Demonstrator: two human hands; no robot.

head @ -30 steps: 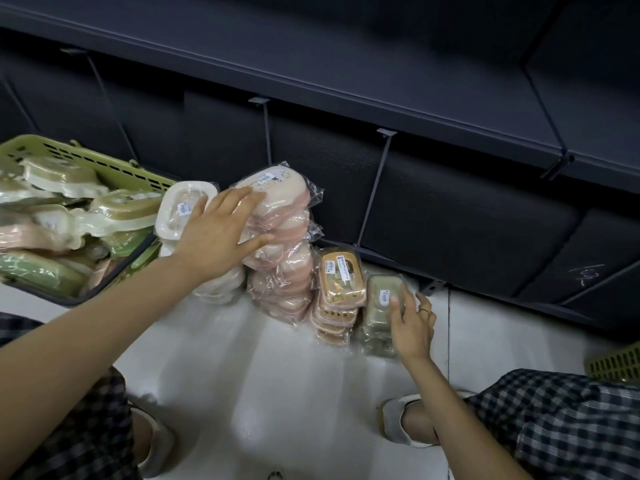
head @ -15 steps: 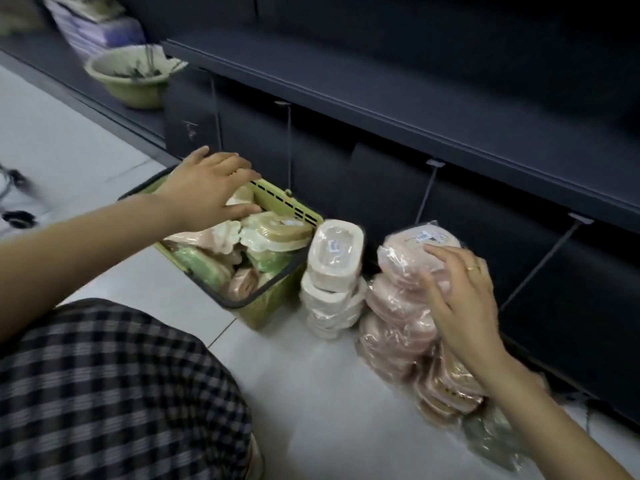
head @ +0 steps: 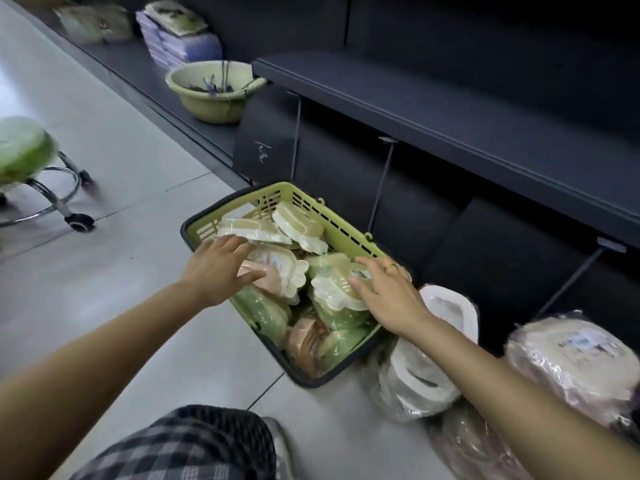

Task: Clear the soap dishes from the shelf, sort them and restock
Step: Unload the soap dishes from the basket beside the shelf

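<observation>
Green basket (head: 349,233), long axis running diagonally

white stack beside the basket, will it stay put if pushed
Probably not. The stack of white plastic soap dishes in clear wrap already leans, so a push would likely topple it. The glossy wrap looks slippery, so dishes may slide apart. They look light, offering little resistance.

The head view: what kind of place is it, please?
Most likely a shop aisle during restocking. Dark retail shelving runs along a tiled floor, a green shopping basket holds plastic-wrapped soap dishes, and more wrapped stacks stand on the floor.
</observation>
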